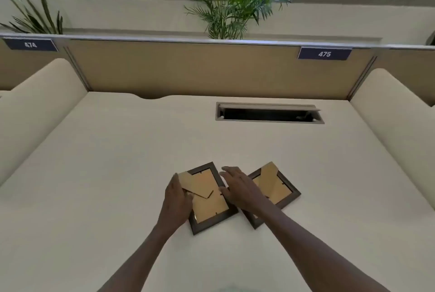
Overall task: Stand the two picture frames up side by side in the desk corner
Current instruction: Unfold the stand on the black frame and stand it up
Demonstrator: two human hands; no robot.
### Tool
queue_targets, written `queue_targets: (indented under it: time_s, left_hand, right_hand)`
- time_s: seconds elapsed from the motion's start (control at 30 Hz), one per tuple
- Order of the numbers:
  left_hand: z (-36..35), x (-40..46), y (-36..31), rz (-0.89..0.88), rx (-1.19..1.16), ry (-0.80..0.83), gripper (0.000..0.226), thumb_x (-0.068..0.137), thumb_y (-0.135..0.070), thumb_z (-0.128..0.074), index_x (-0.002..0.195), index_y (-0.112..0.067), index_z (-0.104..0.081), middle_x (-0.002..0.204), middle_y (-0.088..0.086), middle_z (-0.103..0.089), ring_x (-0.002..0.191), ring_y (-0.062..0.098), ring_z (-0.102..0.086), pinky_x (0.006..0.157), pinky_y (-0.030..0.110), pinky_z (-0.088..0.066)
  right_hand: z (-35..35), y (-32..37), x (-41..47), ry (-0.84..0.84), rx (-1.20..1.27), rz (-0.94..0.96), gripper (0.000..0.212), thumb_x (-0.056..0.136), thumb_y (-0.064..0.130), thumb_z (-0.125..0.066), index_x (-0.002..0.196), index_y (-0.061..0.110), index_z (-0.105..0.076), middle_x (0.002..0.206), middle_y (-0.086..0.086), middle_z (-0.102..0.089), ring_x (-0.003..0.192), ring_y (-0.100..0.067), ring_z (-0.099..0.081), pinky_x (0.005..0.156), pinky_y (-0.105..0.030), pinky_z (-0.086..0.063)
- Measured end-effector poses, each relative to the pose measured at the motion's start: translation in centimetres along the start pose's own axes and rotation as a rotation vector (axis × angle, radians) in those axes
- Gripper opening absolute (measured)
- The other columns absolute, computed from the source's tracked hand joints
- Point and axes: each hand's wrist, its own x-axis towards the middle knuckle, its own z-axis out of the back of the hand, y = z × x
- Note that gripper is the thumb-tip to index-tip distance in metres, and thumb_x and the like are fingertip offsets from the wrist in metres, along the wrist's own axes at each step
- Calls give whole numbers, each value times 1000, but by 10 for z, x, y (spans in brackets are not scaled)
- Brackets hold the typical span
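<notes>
Two dark-brown picture frames lie face down on the white desk (117,162), tan backs up. The left frame (209,207) has its cardboard stand folded out. My left hand (176,199) grips that frame's left edge, with fingers at the stand. My right hand (237,188) rests on the same frame's right edge, fingers apart. The right frame (277,188) lies behind my right hand and is partly hidden by it; its stand also sticks up.
A tan partition (200,68) with labels 474 and 475 closes the desk's far side. Cream side dividers (35,103) stand left and right. An open cable slot (268,113) is sunk into the desk at back right. Plants stand behind the partition.
</notes>
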Motion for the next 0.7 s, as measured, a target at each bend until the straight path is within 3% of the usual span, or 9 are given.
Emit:
queue_targets:
  time_s: [0.17, 0.4, 0.57, 0.7]
  left_hand:
    - [-10, -7, 9, 39, -27, 37, 82, 89, -14, -62, 153, -7, -12, 160, 10, -27, 146, 26, -29, 117, 41, -29]
    - [-18, -10, 22, 33, -54, -19, 84, 91, -27, -63, 155, -12, -10, 161, 5, -25, 147, 21, -28, 116, 31, -27]
    - [-21, -8, 27, 26, -53, -10, 83, 93, -30, -59, 155, -13, -6, 164, 2, -16, 150, 20, -20, 121, 35, -22]
    - [-17, -4, 28, -21, -96, -4, 68, 99, -24, -46, 155, -14, -9, 163, 0, -20, 148, 17, -24, 120, 34, -23]
  right_hand:
    - [-20, 20, 13, 83, 24, -25, 46, 96, 36, -55, 132, 8, -56, 133, -10, -56, 124, -25, -50, 100, -38, -49]
    - [-36, 39, 28, 121, -20, -77, 46, 93, 49, -55, 117, 10, -59, 123, -11, -54, 112, -26, -52, 90, -38, -46]
    - [-33, 44, 37, 145, 112, -172, 41, 93, 39, -62, 119, 8, -55, 126, -10, -52, 115, -24, -51, 89, -37, -50]
    - [-27, 45, 44, 188, 173, -203, 44, 86, 35, -71, 115, 6, -54, 120, -12, -56, 107, -26, -55, 80, -33, -43]
